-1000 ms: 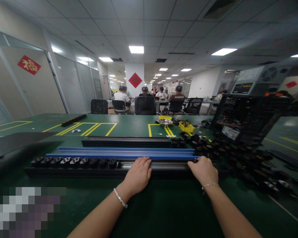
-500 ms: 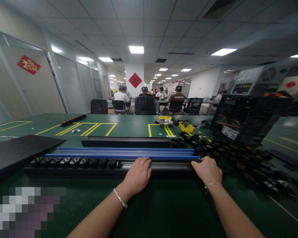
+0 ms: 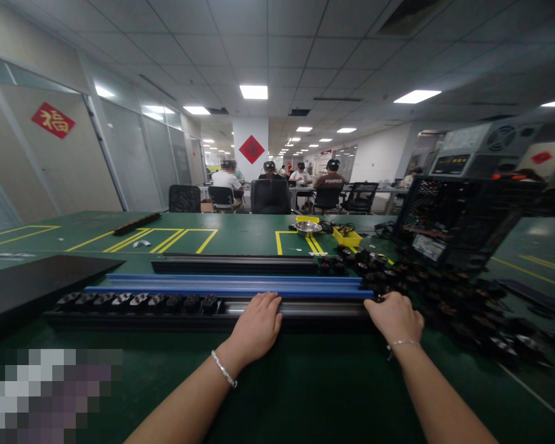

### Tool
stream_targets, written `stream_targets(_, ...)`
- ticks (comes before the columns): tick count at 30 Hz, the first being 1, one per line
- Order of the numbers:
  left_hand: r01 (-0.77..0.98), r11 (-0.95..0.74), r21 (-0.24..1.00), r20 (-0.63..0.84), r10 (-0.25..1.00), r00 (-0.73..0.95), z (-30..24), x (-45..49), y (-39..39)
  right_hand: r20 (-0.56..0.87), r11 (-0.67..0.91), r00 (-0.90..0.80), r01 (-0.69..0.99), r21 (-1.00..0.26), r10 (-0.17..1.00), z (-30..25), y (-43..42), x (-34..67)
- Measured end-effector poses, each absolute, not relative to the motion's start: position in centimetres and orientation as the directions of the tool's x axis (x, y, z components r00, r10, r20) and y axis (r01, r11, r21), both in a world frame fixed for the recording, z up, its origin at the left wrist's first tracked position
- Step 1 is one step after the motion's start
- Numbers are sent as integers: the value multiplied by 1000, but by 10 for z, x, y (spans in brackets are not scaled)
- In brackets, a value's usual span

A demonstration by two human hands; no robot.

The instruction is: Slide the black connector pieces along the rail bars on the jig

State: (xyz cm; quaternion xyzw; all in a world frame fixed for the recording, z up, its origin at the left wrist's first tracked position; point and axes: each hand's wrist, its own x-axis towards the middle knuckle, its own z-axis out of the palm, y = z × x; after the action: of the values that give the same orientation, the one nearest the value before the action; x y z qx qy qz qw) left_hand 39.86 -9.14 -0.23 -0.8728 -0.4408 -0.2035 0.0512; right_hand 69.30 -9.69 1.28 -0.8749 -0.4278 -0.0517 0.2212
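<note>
A long black rail [image 3: 305, 322] with a shiny metal channel lies across the table in front of me. Several black socket-like modules [image 3: 157, 302] sit in a row in its left part. My left hand [image 3: 258, 324] is closed over the middle of the rail, fingers curled over its far side and thumb hidden. At the rail's right end my right hand [image 3: 398, 317] is closed in a pinch; a small dark bit shows at its fingertips, mostly hidden by them. Just behind the rail lie blue strips [image 3: 235, 285].
Another black rail [image 3: 235, 265] lies farther back. Loose black modules [image 3: 472, 308] are heaped on the right, before a computer case [image 3: 444, 216]. A metal bowl [image 3: 308, 228] and yellow bin [image 3: 346, 237] stand behind. A dark panel [image 3: 41, 283] lies left. People sit beyond the table.
My right hand has shifted slightly to the right along the rail's end, still pinched. My left hand has stayed in place on the rail.
</note>
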Motion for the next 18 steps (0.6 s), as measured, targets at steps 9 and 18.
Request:
stream_targets(9, 792, -607, 66, 418, 738, 531, -5, 399, -91, 320, -546, 670, 737, -398, 670, 2, -94, 708)
stream_targets(18, 795, -603, 67, 399, 746, 533, -2, 398, -92, 341, -550, 690, 718, -426, 638, 1, -94, 715)
